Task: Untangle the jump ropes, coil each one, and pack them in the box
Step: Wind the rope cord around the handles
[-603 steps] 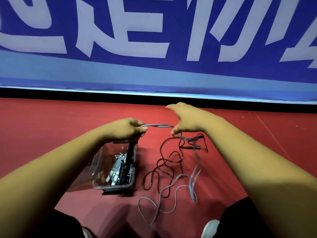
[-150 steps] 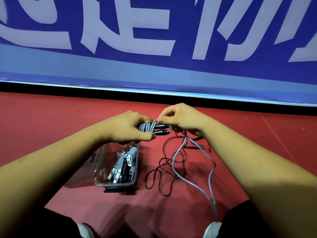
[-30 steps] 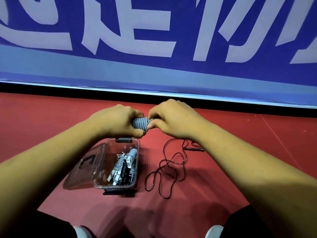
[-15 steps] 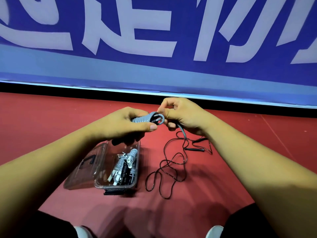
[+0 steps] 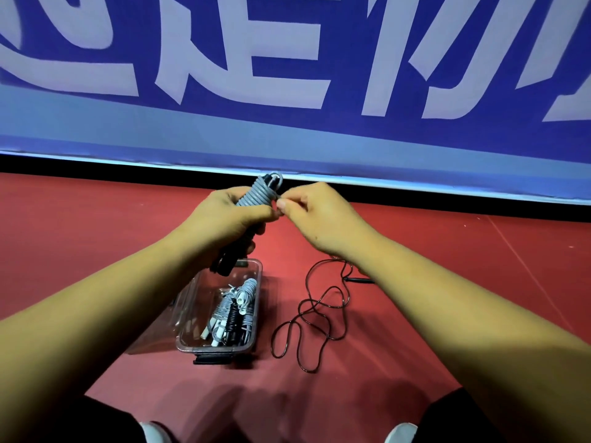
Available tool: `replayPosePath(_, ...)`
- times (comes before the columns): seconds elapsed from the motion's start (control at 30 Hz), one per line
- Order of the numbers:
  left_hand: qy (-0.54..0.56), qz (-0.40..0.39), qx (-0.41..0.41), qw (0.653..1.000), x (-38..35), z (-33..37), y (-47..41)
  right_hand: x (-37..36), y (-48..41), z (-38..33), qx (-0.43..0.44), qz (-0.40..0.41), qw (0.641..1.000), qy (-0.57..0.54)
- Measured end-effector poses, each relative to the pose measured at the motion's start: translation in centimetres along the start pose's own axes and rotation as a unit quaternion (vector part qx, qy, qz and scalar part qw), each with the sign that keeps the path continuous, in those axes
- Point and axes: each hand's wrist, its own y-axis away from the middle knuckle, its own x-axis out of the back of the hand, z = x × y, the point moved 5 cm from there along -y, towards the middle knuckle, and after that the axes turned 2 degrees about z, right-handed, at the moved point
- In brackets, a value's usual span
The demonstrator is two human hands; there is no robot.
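Grey rope (image 5: 258, 194) w/ black handles (image 5: 231, 257), black rope (image 5: 315, 318), clear box (image 5: 252, 345), red floor (image 5: 96, 238), blue/white banner (image 5: 287, 59)

left hand (image 5: 224, 220) gripping coiled rope (image 5: 258, 195), box (image 5: 217, 349) below

Sports hall; red court floor (image 5: 479, 282); blue lettered barrier banner (image 5: 287, 132).

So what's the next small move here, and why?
Probably tuck the rope's end in: the grey rope is fully wound round its handles in the left hand, and the right hand pinches at the wraps' edge. The open box waits below.
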Motion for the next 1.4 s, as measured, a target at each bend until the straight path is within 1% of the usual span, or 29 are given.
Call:
replayPosePath(0.07,-0.019,0.002,0.028,0.999,-0.2,-0.6,-0.1,-0.6,0.4,0.0,0.006,-0.023,0.998,0.065)
replayPosePath(0.13,-0.084,0.004,0.034,0.996,0.0,-1.0,-0.3,-0.8,0.9,0.0,0.029,-0.051,0.986,0.157)
replayPosePath(0.2,-0.175,-0.014,0.038,0.984,0.1,-1.0,-0.4,-0.8,1.4,-0.3,0.067,-0.067,0.956,0.279)
replayPosePath(0.27,-0.242,-0.054,0.073,0.966,0.0,-1.2,-0.4,-0.7,1.8,-1.0,0.112,-0.062,0.920,0.370)
replayPosePath(0.3,-0.270,-0.074,0.093,0.955,0.0,-1.4,-0.4,-0.9,2.0,-1.4,0.143,-0.054,0.914,0.375)
replayPosePath(0.37,-0.315,-0.121,0.133,0.932,0.0,-1.7,0.0,-1.6,2.3,-1.7,0.182,-0.059,0.923,0.335)
replayPosePath(0.4,-0.329,-0.145,0.152,0.921,0.0,-1.8,0.2,-2.0,2.4,-1.6,0.185,-0.079,0.928,0.313)
replayPosePath(0.47,-0.345,-0.179,0.168,0.906,0.2,-2.3,0.5,-3.1,2.7,-1.5,0.172,-0.157,0.927,0.295)
replayPosePath(0.5,-0.360,-0.189,0.154,0.900,0.2,-2.4,0.5,-3.4,2.9,-1.6,0.174,-0.172,0.926,0.287)
replayPosePath(0.53,-0.392,-0.198,0.121,0.890,0.3,-2.5,0.3,-3.4,2.9,-1.9,0.174,-0.174,0.928,0.279)
replayPosePath(0.57,-0.442,-0.199,0.066,0.872,0.4,-2.3,0.1,-3.2,2.8,-1.9,0.171,-0.167,0.933,0.269)
replayPosePath(0.6,-0.499,-0.189,0.004,0.846,0.4,-2.0,-0.1,-3.0,2.5,-1.9,0.162,-0.162,0.940,0.254)
replayPosePath(0.67,-0.592,-0.134,-0.113,0.787,0.4,-1.2,-0.2,-2.2,2.1,-1.8,0.137,-0.159,0.954,0.212)
replayPosePath(0.77,-0.658,-0.038,-0.213,0.721,0.2,0.1,0.5,-0.8,1.4,-1.3,0.079,-0.125,0.984,0.103)
replayPosePath(0.83,-0.668,-0.010,-0.255,0.699,-0.1,0.5,0.9,-0.2,1.4,-1.1,0.034,-0.118,0.992,0.039)
replayPosePath(0.9,-0.669,-0.016,-0.265,0.694,-0.5,0.6,1.2,0.1,1.5,-0.8,-0.001,-0.136,0.991,0.000)
replayPosePath(0.93,-0.675,-0.030,-0.261,0.690,-0.7,0.5,1.2,0.0,1.5,-0.7,-0.008,-0.149,0.989,-0.001)
replayPosePath(0.97,-0.681,-0.048,-0.255,0.684,-0.9,0.4,1.2,0.1,1.4,-0.6,0.000,-0.154,0.988,0.027)
replayPosePath(1.0,-0.686,-0.070,-0.251,0.679,-1.0,0.5,1.2,0.2,1.3,-0.5,0.018,-0.150,0.985,0.082)
replayPosePath(1.03,-0.685,-0.092,-0.249,0.678,-1.1,0.6,1.1,0.3,1.1,-0.4,0.032,-0.142,0.980,0.137)
replayPosePath(1.07,-0.681,-0.113,-0.247,0.681,-1.1,0.6,1.0,0.5,1.1,-0.4,0.037,-0.135,0.977,0.161)
replayPosePath(1.1,-0.673,-0.134,-0.242,0.685,-1.2,0.6,1.0,0.6,1.1,-0.4,0.035,-0.133,0.978,0.155)
replayPosePath(1.2,-0.640,-0.178,-0.242,0.707,-1.5,0.3,1.3,1.0,1.3,-0.2,0.009,-0.136,0.990,0.042)
replayPosePath(1.27,-0.604,-0.196,-0.253,0.730,-1.7,0.2,1.6,1.2,1.4,0.0,-0.019,-0.136,0.990,-0.015)
replayPosePath(1.3,-0.579,-0.200,-0.259,0.747,-1.7,0.2,1.7,1.3,1.4,0.1,-0.029,-0.132,0.990,-0.030)
replayPosePath(1.33,-0.544,-0.201,-0.261,0.772,-1.7,0.2,1.9,1.4,1.4,0.2,-0.037,-0.126,0.990,-0.043)
replayPosePath(1.37,-0.497,-0.202,-0.257,0.804,-1.8,0.3,2.1,1.5,1.4,0.3,-0.044,-0.115,0.991,-0.054)
replayPosePath(1.4,-0.433,-0.201,-0.241,0.845,-1.9,0.3,2.2,1.7,1.3,0.4,-0.051,-0.100,0.991,-0.069)
